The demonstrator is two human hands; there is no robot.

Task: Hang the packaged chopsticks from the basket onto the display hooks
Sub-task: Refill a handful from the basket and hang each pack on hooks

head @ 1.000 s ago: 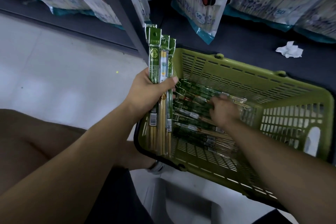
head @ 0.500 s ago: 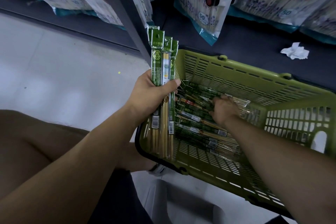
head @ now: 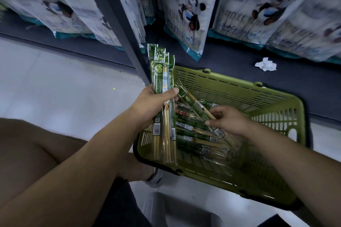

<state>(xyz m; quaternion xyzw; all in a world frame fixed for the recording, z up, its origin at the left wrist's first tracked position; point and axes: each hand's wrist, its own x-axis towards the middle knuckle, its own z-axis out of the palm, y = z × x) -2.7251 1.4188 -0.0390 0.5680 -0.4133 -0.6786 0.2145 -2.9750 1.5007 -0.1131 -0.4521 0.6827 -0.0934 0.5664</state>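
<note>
Green-and-clear, one single chopstick packet (head: 191, 103) now slants up out of the pile, pinched near its barcode end between the thumb and fingertips of our right hand (head: 228, 120). Half a second ago that hand lay low among the packets with nothing raised. The packet's header end points toward our left hand (head: 153, 105) and comes close to its thumb, though we cannot tell whether the two touch. Our left hand keeps its job: fingers and thumb curl round a bundle of chopstick packets (head: 160, 72), held upright over the basket's near-left corner with headers up and bamboo tips hanging down inside the rim. The remaining packets (head: 195, 140) lie roughly side by side on the bottom of the green plastic basket (head: 276, 121), which sits at the edge of the dark shelf base (head: 230, 61). On that base lies a crumpled white tissue (head: 265, 64). Above it hang large panda-printed bags (head: 188, 14), and a grey shelf upright (head: 120, 24) rises behind the bundle. We judge that we are gathering, not yet hanging: the lifted packet looks bound for the bundle, many packets are left in the basket, and no free display hook shows in view.
</note>
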